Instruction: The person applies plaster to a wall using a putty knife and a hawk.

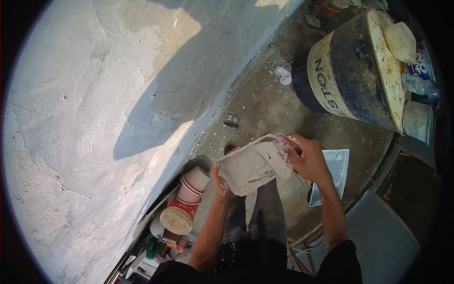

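Left hand [224, 187] cupped, fingers upward; right hand [309, 160] clenched, knuckles up; forearms [334, 214] reaching forward.

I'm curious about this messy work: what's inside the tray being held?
Inside the tray lies pale, ridged paste. A smeared flat tool in the right hand covers part of one end. The tray's bottom beneath the paste, and whatever the tool covers, cannot be seen.

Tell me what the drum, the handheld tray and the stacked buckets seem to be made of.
Drum: probably steel with worn blue-and-cream paint; brown, rust-like staining marks its lid.
Rectangular tray: base material unclear, since pale, matte, plaster-like paste coats it.
Stacked buckets: likely plastic, red and whitish, dusty; their tapered, nested shape suggests it.
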The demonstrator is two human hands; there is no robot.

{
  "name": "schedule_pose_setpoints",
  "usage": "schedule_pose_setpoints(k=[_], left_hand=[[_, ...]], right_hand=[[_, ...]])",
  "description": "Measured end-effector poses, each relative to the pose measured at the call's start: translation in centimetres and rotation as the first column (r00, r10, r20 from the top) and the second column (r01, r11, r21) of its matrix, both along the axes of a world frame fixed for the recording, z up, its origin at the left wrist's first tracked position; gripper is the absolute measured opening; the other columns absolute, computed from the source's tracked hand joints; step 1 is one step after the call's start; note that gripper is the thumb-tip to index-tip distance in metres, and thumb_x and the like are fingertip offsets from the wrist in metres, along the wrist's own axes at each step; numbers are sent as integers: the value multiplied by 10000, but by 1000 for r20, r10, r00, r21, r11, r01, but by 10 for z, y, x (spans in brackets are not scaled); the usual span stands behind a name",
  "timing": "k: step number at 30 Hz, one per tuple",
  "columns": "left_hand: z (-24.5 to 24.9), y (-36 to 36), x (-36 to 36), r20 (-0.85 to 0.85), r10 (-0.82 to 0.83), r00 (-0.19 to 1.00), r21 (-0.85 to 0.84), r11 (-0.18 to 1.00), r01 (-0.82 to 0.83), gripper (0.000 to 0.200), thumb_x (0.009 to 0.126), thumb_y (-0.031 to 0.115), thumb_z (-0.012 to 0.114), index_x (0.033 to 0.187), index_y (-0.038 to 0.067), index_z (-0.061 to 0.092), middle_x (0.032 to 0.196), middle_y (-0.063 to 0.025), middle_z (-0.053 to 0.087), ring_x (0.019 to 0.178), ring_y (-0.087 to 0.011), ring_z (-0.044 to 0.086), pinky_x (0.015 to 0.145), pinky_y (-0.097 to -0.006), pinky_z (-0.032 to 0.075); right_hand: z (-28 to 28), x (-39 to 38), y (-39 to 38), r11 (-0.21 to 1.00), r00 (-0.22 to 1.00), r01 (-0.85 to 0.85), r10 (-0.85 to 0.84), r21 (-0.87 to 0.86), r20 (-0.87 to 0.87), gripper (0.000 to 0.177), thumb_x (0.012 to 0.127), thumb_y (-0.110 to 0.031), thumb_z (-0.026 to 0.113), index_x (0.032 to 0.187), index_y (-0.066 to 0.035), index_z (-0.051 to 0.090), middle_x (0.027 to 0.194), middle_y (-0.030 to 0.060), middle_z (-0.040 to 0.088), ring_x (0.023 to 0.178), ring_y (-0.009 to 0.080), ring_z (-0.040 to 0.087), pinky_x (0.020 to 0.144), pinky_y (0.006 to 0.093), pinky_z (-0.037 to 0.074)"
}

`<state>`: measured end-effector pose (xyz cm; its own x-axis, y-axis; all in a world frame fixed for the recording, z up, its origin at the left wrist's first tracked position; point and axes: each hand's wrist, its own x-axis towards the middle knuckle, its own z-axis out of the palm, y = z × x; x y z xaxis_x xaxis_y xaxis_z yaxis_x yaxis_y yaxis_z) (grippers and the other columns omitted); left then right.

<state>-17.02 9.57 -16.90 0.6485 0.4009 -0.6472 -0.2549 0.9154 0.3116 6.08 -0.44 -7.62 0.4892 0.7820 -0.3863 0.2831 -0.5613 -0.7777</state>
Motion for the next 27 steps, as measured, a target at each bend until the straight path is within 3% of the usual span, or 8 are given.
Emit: schedule_pose_setpoints(k=[8,11,14,17,20,23,26,27], left_hand=[[1,3,-1,70,-24,997,55,998,21,768,904,587,342,1384,-8,418,1404,-157,457,1295,-309,445,1083,-454,351],[0,0,0,0,-29,1000,36,999,29,799,880,604,361,1399,-2,400,1412,-172,450,1293,-338,442,1085,-472,342],[-7,-2,-4,-22,-23,999,45,999,24,780,896,591,349,1396,-5,402,1423,-156,441,1299,-324,438,1079,-465,353],[-5,-3,-3,7,-30,1000,39,999,30,772,903,586,351,1393,-9,403,1419,-155,444,1290,-310,450,1067,-455,373],[2,1,4,26,-55,998,59,997,54,786,888,594,378,1392,-8,404,1394,-172,466,1264,-311,478,1053,-450,393],[2,3,5,3,-67,998,89,994,66,796,874,599,406,1390,-7,406,1361,-187,494,1236,-311,506,1038,-443,412],[6,2,8,-16,-81,997,91,992,83,801,866,598,421,1386,-10,408,1344,-191,508,1222,-313,519,1032,-440,421],[8,2,9,-19,-88,996,88,992,89,801,864,598,425,1385,-11,409,1341,-191,511,1220,-313,521,1031,-439,422]], right_hand=[[3,-5,4,994,997,53,-48,-91,57,196,874,-148,613,1025,-24,600,641,181,599,562,339,606,535,430,408],[14,0,9,988,997,17,-29,-156,-71,192,874,-147,614,1021,-24,595,658,190,605,587,358,608,543,430,416],[0,-4,5,999,999,-38,38,-37,-2,185,871,-133,616,1016,-22,591,681,203,616,620,379,617,552,413,432],[-13,-8,3,985,999,-33,28,172,34,161,871,-141,640,975,-19,624,599,138,580,443,219,516,479,329,384],[-1,-8,7,1000,999,12,-12,12,-34,164,874,-149,640,971,-18,626,617,141,590,471,225,535,498,334,399],[-3,-14,7,1000,999,16,-15,11,-32,222,856,-107,618,1041,14,595,707,228,615,620,385,629,550,409,455],[-8,-21,8,1000,997,-1,2,20,-81,247,851,-107,623,1066,13,601,699,228,613,609,378,629,542,404,453],[-15,-26,7,995,996,29,-21,97,-91,248,851,-106,623,1067,13,603,693,227,611,605,376,628,538,403,450]])
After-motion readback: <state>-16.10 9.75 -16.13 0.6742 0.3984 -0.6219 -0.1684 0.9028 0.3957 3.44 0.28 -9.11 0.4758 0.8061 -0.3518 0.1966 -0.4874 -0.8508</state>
